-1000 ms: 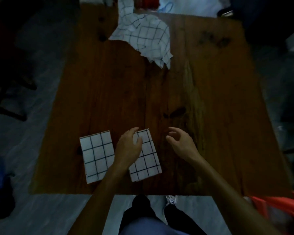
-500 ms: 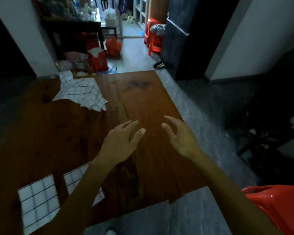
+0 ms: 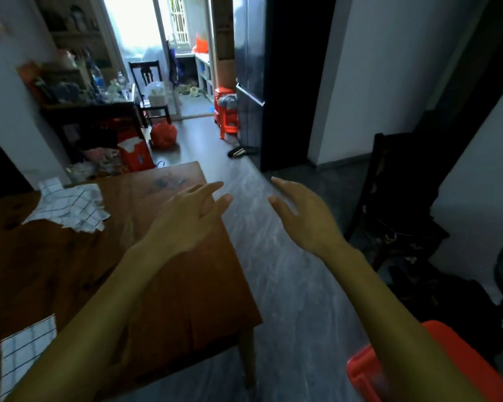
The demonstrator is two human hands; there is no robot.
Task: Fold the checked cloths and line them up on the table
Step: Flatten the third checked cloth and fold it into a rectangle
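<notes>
A crumpled white cloth with dark checks (image 3: pixel 70 211) lies unfolded at the far left of the brown wooden table (image 3: pixel 186 291). One folded checked cloth (image 3: pixel 24 349) shows at the table's near left corner, partly behind my left forearm. My left hand (image 3: pixel 192 216) hovers open above the table's right edge, fingers spread, holding nothing. My right hand (image 3: pixel 302 216) is raised over the grey floor to the right of the table, also open with nothing in it.
A red plastic stool (image 3: pixel 413 369) stands at the lower right beside my right arm. A dark chair (image 3: pixel 395 198) stands right of the floor strip. Beyond the table are red bags (image 3: pixel 163 134), a cluttered dark sideboard (image 3: pixel 93 111) and a red stool (image 3: pixel 228 123).
The view has swung up and to the right. My left hand lifted off the second folded cloth; both hands now hang open in the air, right of the cloths.
</notes>
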